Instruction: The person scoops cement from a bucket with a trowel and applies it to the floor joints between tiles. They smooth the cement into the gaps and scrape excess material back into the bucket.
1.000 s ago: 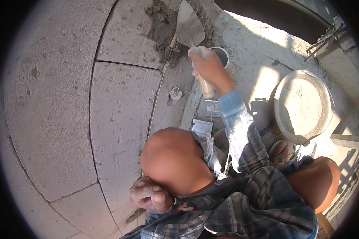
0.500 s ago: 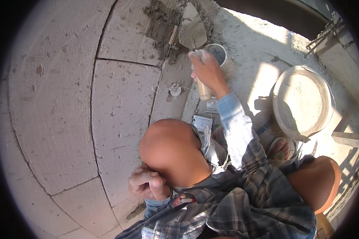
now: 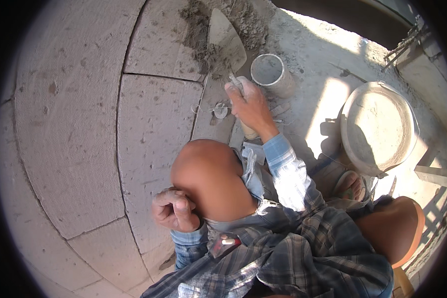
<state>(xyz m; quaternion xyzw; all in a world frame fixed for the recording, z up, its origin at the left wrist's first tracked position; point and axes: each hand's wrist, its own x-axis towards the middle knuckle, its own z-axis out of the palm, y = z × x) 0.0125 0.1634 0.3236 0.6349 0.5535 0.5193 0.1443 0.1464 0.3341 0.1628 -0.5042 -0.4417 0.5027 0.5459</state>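
Note:
My right hand [image 3: 252, 107] is wrapped round the wooden handle of a pointed trowel [image 3: 227, 40], whose blade points away from me. Dark wet mortar [image 3: 195, 32] lies beside and under the blade at the edge of the pale blocks. Close to my right wrist is a thin string with a small round disc [image 3: 220, 111]. My left hand [image 3: 175, 209] is closed with its fingers curled in, beside my left knee, and nothing shows in it.
A grey cylindrical container [image 3: 268, 69] stands right of the trowel. Farther right is a round, mortar-coated bucket [image 3: 378, 126]. Large pale blocks [image 3: 69, 124] with dark joints fill the left side. A metal bar [image 3: 434, 175] lies near the right rim.
The trowel has moved left and toward me, its blade now over the mortar, baring the container's rim. My left hand has shifted slightly left and away from me.

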